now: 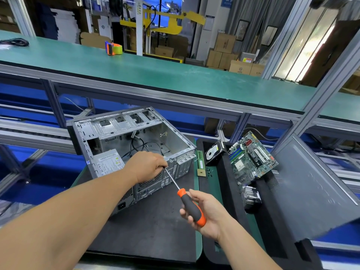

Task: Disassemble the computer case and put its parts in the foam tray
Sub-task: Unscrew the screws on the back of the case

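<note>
The open grey computer case (124, 133) lies on its side on a dark mat, with the power supply (109, 162) still inside at its near left corner. My left hand (148, 166) rests on the case's rear edge, fingers curled around the tip end of the screwdriver shaft. My right hand (202, 209) grips the orange and black screwdriver (191, 207) by its handle, the shaft pointing up-left at the rear panel. The black foam tray (228, 184) on the right holds a hard drive (213, 152), a motherboard (251, 156) and a heatsink (251, 197).
A memory stick (201, 159), a CPU chip (201, 173) and small screws (210, 171) lie on the green strip between mat and tray. The grey side panel (315, 188) leans at the far right. A green shelf (155, 69) with a tape dispenser (114, 48) spans above.
</note>
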